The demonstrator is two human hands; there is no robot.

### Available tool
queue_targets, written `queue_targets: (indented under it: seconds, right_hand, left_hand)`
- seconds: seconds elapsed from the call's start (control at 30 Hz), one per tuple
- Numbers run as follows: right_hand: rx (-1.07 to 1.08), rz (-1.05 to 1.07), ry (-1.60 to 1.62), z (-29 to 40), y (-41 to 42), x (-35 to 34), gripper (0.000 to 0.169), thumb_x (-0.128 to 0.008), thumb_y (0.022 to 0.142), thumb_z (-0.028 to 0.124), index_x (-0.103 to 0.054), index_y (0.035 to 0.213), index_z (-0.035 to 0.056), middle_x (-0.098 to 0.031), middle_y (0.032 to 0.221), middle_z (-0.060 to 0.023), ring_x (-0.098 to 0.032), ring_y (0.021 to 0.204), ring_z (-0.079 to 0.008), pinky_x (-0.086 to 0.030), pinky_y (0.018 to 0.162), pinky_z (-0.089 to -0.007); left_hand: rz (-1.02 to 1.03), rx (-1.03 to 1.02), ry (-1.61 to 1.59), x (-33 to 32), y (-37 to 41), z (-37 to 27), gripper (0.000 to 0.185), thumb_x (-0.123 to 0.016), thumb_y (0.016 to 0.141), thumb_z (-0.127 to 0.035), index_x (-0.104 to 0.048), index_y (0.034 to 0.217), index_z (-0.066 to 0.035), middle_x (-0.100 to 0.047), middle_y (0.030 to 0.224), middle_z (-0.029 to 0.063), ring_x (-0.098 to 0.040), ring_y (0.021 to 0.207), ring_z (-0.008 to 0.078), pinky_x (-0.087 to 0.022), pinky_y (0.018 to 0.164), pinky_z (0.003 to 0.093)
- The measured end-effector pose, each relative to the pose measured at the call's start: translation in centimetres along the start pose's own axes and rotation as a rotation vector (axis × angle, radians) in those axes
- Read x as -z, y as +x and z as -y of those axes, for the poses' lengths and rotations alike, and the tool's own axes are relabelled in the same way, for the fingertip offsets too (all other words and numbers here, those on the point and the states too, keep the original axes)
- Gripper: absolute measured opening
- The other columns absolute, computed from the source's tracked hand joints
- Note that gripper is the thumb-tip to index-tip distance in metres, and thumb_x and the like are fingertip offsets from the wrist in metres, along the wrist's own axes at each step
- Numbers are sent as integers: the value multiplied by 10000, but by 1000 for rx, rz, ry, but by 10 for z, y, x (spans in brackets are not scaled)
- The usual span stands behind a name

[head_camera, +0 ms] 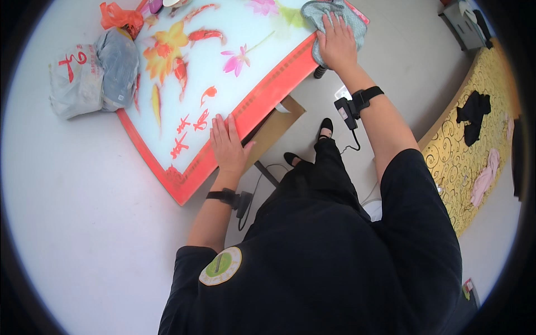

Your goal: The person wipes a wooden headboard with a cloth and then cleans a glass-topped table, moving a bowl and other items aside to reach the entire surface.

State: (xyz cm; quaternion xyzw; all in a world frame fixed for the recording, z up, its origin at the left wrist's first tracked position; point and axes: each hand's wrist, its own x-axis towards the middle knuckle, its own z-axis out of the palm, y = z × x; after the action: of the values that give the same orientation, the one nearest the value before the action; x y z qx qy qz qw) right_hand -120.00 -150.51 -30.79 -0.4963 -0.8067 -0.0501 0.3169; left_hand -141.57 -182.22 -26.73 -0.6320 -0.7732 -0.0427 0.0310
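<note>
A table with a printed top (259, 46) and a red border lies before me, decorated with koi, flowers and red characters. Flat over the near edge, on the border and white print, rests my left hand (227, 144), holding nothing. My right hand (338, 44) is pressed, fingers spread a little, on a grey-green cloth (312, 10) at the table's right corner. Part of the cloth hangs past the edge. Whether the fingers grip it or only lie on it cannot be told.
Plastic bags (79, 81) and an orange-red bag (121, 19) stand at the table's left side. A cardboard box (278, 125) is under the near edge. Rightward are a yellow patterned surface (450, 163) bearing clothes and a grey cabinet (462, 27). A cable runs across the floor.
</note>
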Motion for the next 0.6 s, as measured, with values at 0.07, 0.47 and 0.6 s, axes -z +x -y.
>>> queue_targets:
  seconds: [0.07,0.47,0.6]
  right_hand:
    - [-1,5,-21,-3,-1,-2,489,-487,911,336,-488,1321,70,-458,1388,-140,-406,1298,-312,-294,1077,-457]
    - [-59,41,40,13,-6,6,517,-483,905,269,-421,1326,-23,-424,1358,-237,-384,1275,-386,-287,1073,-470]
    - [-119,137,14,14,-1,12,527,-490,898,265,-414,1313,-52,-454,1325,-262,-410,1252,-398,-301,1061,-474]
  left_hand:
    - [-9,-7,41,-1,1,-1,990,-804,643,-327,-285,1438,-43,-255,1466,268,-238,1374,404,-236,1103,501]
    - [-36,-176,91,0,-2,7,946,-803,667,-294,-289,1456,-199,-265,1458,248,-282,1325,460,-286,1054,542]
    - [-34,-192,101,-5,-2,11,932,-796,675,-262,-291,1457,-218,-285,1446,238,-301,1312,457,-304,1041,538]
